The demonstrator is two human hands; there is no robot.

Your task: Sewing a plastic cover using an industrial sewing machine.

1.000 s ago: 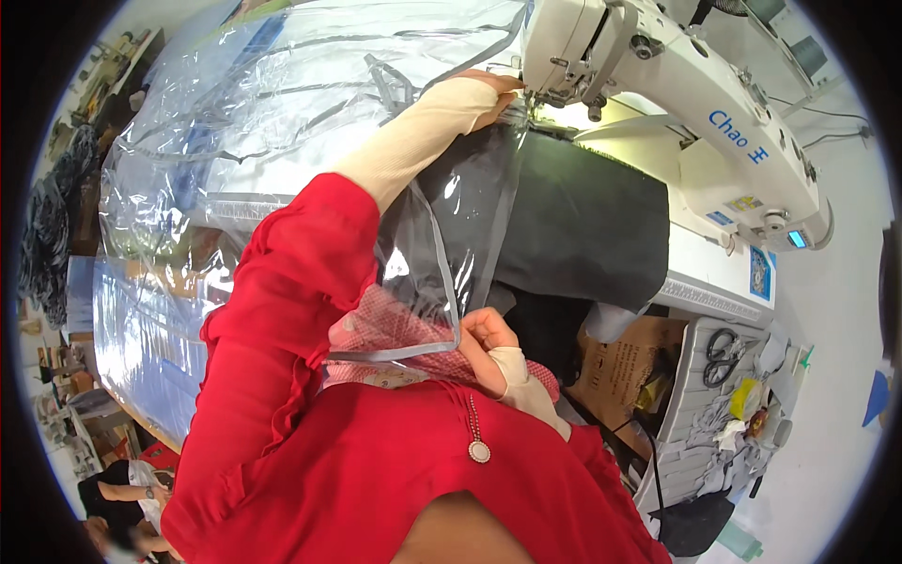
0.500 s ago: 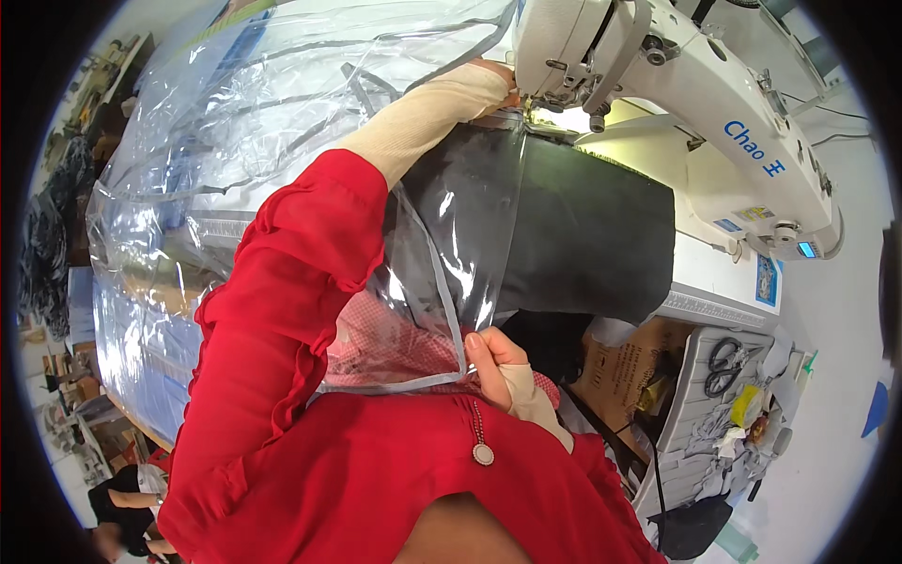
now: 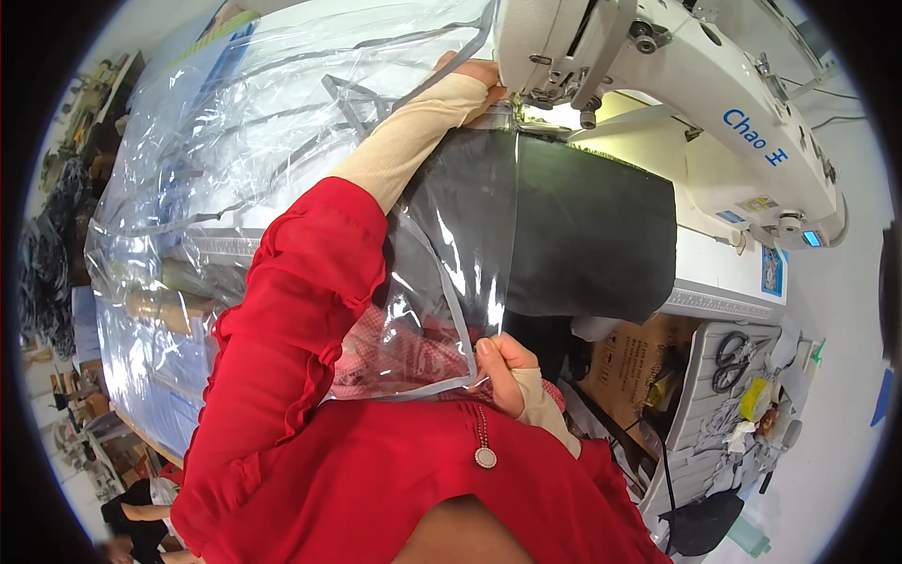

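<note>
A large clear plastic sheet (image 3: 282, 122) with grey binding strips spreads over the left of the table and runs under the head of a white sewing machine (image 3: 676, 94). My left hand (image 3: 473, 73) rests on the sheet beside the presser foot, its fingers bent and mostly hidden. Near my body, my right hand (image 3: 507, 371) pinches the sheet's edge between thumb and fingers, close to a bound corner. A black fabric piece (image 3: 592, 226) lies flat below the needle area, partly under the plastic. Pink checked cloth (image 3: 413, 352) shows through the plastic at my lap.
A grey ridged tray (image 3: 686, 414) at the right holds black scissors (image 3: 730, 362), a yellow roll (image 3: 754, 399) and grey scraps. A cardboard box (image 3: 634, 367) stands below the table edge. Another person (image 3: 141, 517) is at the lower left.
The view has shifted slightly, so the machine appears further left. My right hand has drawn the sheet's edge a little rightward. My left hand stays by the presser foot.
</note>
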